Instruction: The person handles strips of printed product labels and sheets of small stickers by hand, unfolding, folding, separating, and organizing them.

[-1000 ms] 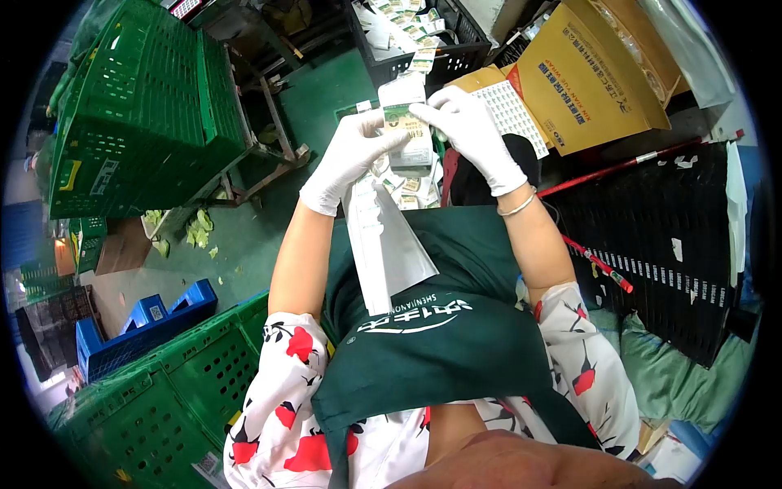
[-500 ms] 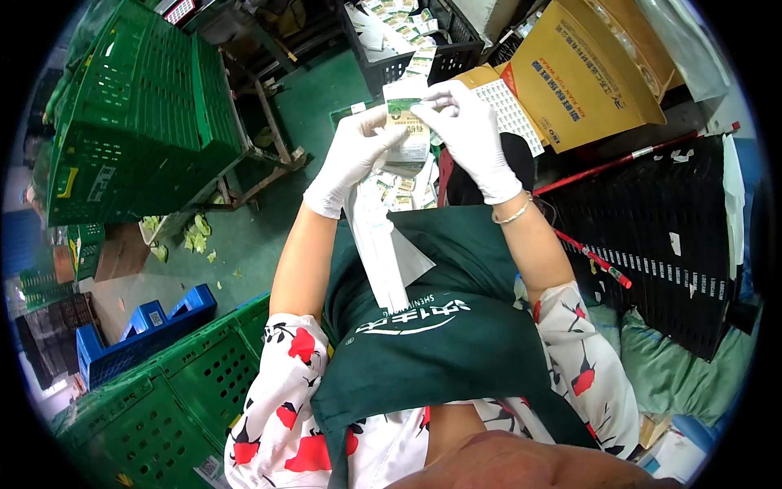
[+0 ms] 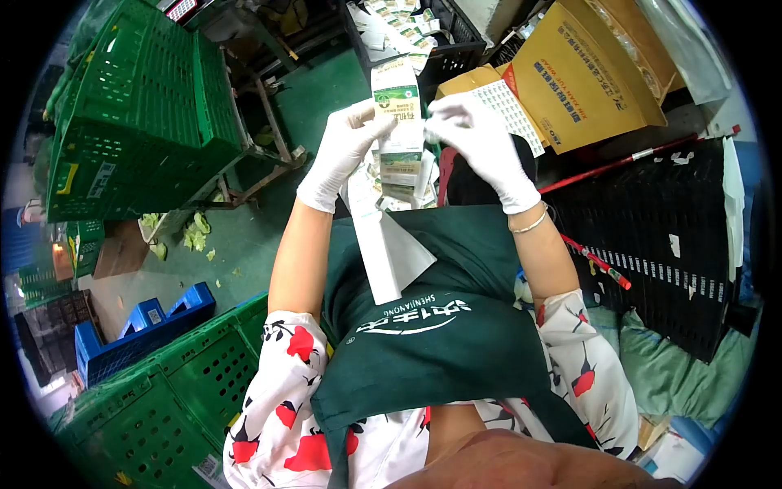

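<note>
My left hand (image 3: 346, 147), in a white glove, is closed on the left edge of a printed label strip (image 3: 397, 106) with green and white panels. A folded white paper strip (image 3: 377, 248) hangs below that hand over the dark green apron. My right hand (image 3: 476, 143), also gloved, is at the right edge of the label strip with its fingers bent together; what they pinch, if anything, is too small to tell. More labels (image 3: 423, 196) lie beneath the strip.
A black crate (image 3: 456, 61) of labels stands ahead. An open cardboard box (image 3: 582, 90) and a sheet of small stickers (image 3: 509, 110) are at the right, above black crates (image 3: 652, 236). Green crates (image 3: 147, 114) and a blue pallet (image 3: 147, 326) are at the left.
The label strip now shows more of its length, reaching higher between my hands. My right hand has moved off its face to the right and slightly down.
</note>
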{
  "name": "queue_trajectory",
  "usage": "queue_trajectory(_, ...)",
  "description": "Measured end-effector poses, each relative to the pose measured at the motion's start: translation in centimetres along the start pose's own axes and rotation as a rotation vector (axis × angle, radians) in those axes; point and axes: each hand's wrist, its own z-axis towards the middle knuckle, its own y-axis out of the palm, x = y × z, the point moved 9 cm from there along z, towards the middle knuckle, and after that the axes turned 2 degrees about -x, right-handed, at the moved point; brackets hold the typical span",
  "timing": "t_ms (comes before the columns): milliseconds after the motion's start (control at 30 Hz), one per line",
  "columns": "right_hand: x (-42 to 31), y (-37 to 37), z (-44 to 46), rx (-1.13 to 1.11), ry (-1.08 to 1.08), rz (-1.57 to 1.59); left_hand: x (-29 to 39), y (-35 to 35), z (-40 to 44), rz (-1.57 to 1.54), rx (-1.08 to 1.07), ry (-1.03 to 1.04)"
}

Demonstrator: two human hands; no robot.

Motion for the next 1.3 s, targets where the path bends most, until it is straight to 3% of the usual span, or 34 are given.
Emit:
queue_trajectory(33, 0.8, -0.8, 0.3, 0.075, 0.057, 0.128, -0.3, -0.1, 0.0, 0.082, -0.003, 0.017)
queue_trajectory(200, -0.6, -0.2, 1.5, 0.188, -0.091, -0.009, -1.1, 1.3, 0.2, 0.169, -0.088, -0.014)
queue_trajectory(333, -1.6, -0.7, 1.3, 0.365, -0.079, -0.471, -0.8, 1.2, -0.4, 0.167, -0.103, -0.082)
queue_trajectory(367, -0.3, -0.9, 1.4, 0.328, 0.004, -0.354, -0.5, 1.2, -0.8, 0.143, -0.105, -0.068)
queue_trajectory(400, 1.3, 0.0, 1.9, 0.176, 0.056, -0.056, -0.3, 1.3, -0.9, 0.119, -0.112, -0.057)
queue_trajectory(467, 3.0, 2.2, 1.5, -0.143, 0.22, 0.106, -1.0, 0.4, -0.8, -0.027, -0.084, -0.091)
queue_trajectory(567, 0.7, 3.9, -0.2, -0.358, 0.065, -0.113, -1.5, -0.8, 0.1, -0.133, -0.014, -0.072)
queue_trajectory(600, 0.7, 4.0, -0.7, -0.381, 0.181, -0.138, -1.2, -0.9, 0.2, -0.111, -0.017, -0.072)
queue_trajectory(667, 0.7, 1.7, 0.0, -0.131, 0.037, -0.168, -0.9, -0.8, 0.1, -0.047, -0.014, -0.037)
queue_trajectory(733, -0.1, -0.3, 0.5, 0.009, 0.035, 0.044, -0.8, -0.1, 0.0, 0.012, -0.032, -0.032)
queue_trajectory(800, -0.3, -0.6, 1.2, 0.059, -0.017, 0.153, -0.8, 0.7, -0.3, 0.07, -0.065, -0.054)
queue_trajectory(900, -1.3, 0.8, 2.0, 0.06, -0.101, 0.078, -1.5, 1.0, -0.1, 0.142, -0.092, -0.057)
queue_trajectory(1000, -1.4, 1.7, 2.6, 0.098, -0.144, -0.167, -1.6, 1.1, -0.2, 0.196, -0.111, -0.082)
queue_trajectory(1100, -3.0, 0.9, 1.7, 0.327, -0.301, -0.703, -1.9, 0.6, -0.3, 0.137, -0.103, -0.08)
queue_trajectory(1133, -2.2, -0.4, 1.7, 0.425, -0.231, -0.736, -1.5, 0.0, -0.4, 0.116, -0.053, -0.039)
queue_trajectory(1200, -0.2, -1.5, 1.6, 0.376, -0.049, -0.533, -0.2, -1.0, -0.4, 0.071, 0.048, 0.053)
queue_trajectory(1300, 0.8, 2.1, -0.1, -0.044, 0.151, -0.149, 1.7, -3.1, -0.2, 0.203, 0.272, 0.189)
